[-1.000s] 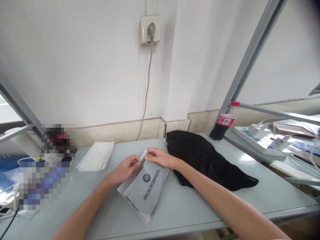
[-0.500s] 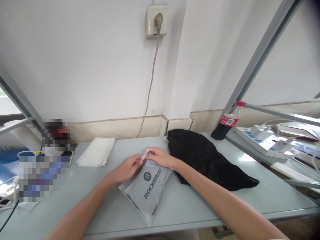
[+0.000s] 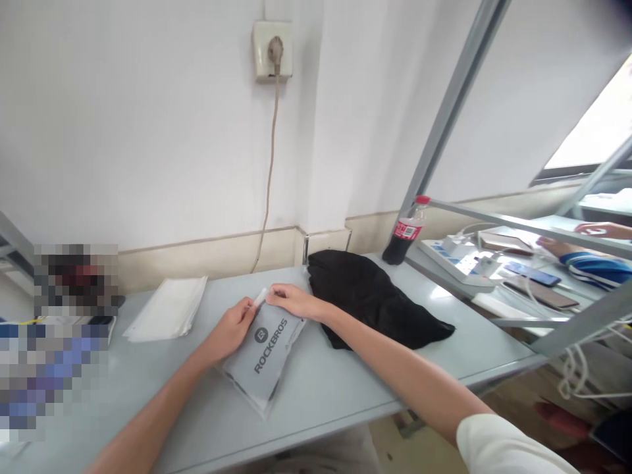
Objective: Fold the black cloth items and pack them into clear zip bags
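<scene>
A translucent plastic bag [image 3: 276, 363] printed "ROCKBROS" lies tilted on the grey table, with something dark showing faintly inside near its edges. At its far end, my left hand [image 3: 237, 327] pinches the white zip edge from the left. My right hand [image 3: 292, 301] grips the same edge from the right, a short gap from the left. Just right of my right hand spreads a crumpled black cloth [image 3: 370, 296]. Left of my left hand is a stack of flat whitish plastic bags [image 3: 165, 308].
A cola bottle [image 3: 405, 232] stands by the metal frame post at the back right. Beyond it, a power strip [image 3: 454, 260] and phones [image 3: 533, 273] lie near another person's hands and blue sleeve [image 3: 600, 266]. A plugged cable [image 3: 269, 164] hangs down the wall.
The view has swung to the right, bringing another person's hands into sight. My hands still hold the bag's edge, and their grip looks much the same.
</scene>
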Motion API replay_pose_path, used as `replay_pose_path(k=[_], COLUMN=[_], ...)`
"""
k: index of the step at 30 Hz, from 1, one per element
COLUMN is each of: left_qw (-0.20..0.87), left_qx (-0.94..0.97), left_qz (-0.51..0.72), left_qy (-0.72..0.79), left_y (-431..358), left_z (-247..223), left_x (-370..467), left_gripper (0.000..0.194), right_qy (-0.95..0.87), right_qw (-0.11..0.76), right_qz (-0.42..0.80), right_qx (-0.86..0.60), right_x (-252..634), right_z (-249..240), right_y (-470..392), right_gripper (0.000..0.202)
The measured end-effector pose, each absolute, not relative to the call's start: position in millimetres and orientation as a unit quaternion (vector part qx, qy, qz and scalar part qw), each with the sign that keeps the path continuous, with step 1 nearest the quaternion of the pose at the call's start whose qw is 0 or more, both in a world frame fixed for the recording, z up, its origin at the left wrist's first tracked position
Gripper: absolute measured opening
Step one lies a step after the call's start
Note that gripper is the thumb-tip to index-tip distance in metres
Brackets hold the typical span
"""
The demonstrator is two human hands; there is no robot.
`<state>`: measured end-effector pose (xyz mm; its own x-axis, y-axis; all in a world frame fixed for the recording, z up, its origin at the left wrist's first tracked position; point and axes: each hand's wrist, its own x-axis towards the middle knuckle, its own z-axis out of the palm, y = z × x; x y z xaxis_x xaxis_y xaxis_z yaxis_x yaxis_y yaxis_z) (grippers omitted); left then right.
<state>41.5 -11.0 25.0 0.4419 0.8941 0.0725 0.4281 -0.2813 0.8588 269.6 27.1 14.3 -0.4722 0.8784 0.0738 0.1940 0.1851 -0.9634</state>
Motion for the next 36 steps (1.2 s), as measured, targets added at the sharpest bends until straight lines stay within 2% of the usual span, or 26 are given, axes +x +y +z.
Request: replay_pose_path(k=[5, 8, 13, 17, 25, 29, 32, 36], left_qw=[0.487, 0.51, 0.515, 0.486, 0.463, 0.487, 0.455, 0.401], left_qx=[0.703, 0.693, 0.685, 0.692, 0.732, 0.745, 0.77, 0.762], left_qz=[0.277, 0.255, 0.282, 0.324, 0.297, 0.236, 0.194, 0.232], left_qy=[0.438, 0.441, 0.431, 0.423, 0.402, 0.389, 0.403, 0.452], left_y=[-9, -8, -7, -7, -8, -6, -1, 9], left_z=[24, 24, 21, 20, 19, 31, 45, 52], left_x=[38, 36, 37, 42, 41, 30, 14, -3], left_gripper=[0.038, 0.034, 0.037, 0.045, 0.042, 0.044, 0.043, 0.041], right_qy=[-0.703, -0.699, -0.685, -0.703, -0.711, -0.675, -0.624, -0.565], right_qw=[0.317, 0.318, 0.345, 0.317, 0.334, 0.397, 0.466, 0.557], right_qz=[0.517, 0.517, 0.519, 0.543, 0.532, 0.512, 0.477, 0.419], right_qx=[-0.373, -0.378, -0.377, -0.332, -0.316, -0.353, -0.407, -0.441], right_x=[273, 270, 262, 257, 256, 266, 285, 307], right_z=[15, 14, 11, 7, 7, 18, 29, 36], right_y=[35, 35, 29, 25, 16, 21, 30, 37], right_gripper=[0.032, 0.032, 0.04, 0.046, 0.034, 0.031, 0.03, 0.03])
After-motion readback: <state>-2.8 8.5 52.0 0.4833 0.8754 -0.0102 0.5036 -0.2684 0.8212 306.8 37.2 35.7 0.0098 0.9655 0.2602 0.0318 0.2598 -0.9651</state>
